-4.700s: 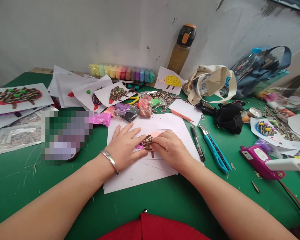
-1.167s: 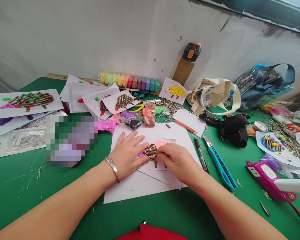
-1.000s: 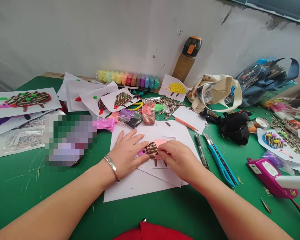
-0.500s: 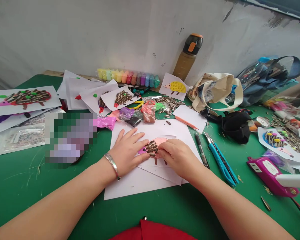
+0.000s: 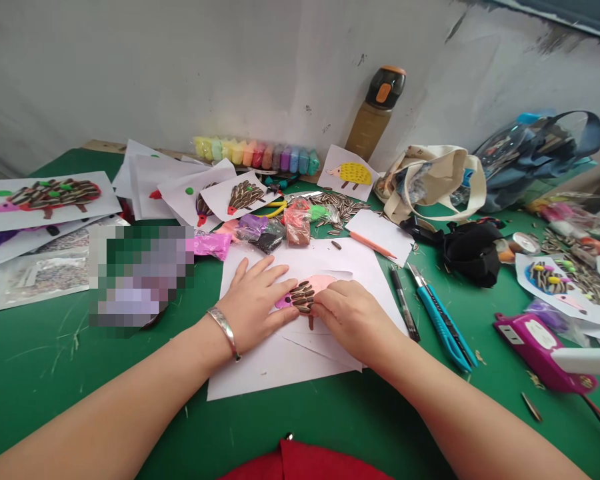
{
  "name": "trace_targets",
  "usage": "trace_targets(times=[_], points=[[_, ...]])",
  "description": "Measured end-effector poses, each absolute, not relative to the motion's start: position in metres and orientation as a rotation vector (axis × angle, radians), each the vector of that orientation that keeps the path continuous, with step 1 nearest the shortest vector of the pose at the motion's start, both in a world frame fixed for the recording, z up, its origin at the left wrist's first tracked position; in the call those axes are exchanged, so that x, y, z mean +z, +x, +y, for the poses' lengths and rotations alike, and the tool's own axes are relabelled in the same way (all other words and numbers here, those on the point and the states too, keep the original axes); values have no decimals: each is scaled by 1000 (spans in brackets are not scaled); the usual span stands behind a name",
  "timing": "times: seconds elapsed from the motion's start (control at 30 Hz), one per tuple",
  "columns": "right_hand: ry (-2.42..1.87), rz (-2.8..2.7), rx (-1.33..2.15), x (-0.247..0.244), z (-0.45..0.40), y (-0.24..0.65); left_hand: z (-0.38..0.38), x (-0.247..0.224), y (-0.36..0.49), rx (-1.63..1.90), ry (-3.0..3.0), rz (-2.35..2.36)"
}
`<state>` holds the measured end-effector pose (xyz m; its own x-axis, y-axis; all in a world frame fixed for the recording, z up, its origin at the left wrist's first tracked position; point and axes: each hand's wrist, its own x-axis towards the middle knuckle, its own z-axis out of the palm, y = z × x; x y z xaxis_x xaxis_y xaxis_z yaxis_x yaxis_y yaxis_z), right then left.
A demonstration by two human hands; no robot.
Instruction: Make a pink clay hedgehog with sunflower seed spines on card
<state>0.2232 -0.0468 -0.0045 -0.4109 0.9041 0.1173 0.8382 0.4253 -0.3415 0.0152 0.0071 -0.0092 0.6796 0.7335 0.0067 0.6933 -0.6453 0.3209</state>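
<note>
A hedgehog figure of pink modelling clay with a purple snout lies on white paper in front of me, partly covered by my hands. Rows of striped sunflower seeds are set in its body. My left hand is open, spread flat on the paper, with its fingertips at the snout and the seeds. Thumb and forefinger of my right hand are pinched together on the figure, at the right edge of the seeds. What they hold is hidden.
A black pen and a blue utility knife lie right of the paper. Bagged clay, loose sunflower seeds and an orange pencil are behind it. Finished hedgehog pictures are stacked left. A purple glue gun lies right.
My right hand has shifted very slightly at the edge of the seeds, now covering more of the figure's lower right part. My left hand has stayed in place.
</note>
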Motion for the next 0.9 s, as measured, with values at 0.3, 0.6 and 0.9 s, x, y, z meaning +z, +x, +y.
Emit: trace_targets(times=[0.3, 0.6, 0.9], points=[[-1668, -2426, 278, 8, -47, 230, 8, -10, 15, 203, 2603, 1131], [-1617, -2525, 293, 5, -48, 230, 8, -9, 15, 207, 2592, 1127], [-1591, -2517, 308, 1, -49, 228, 8, -9, 15, 203, 2598, 1122]])
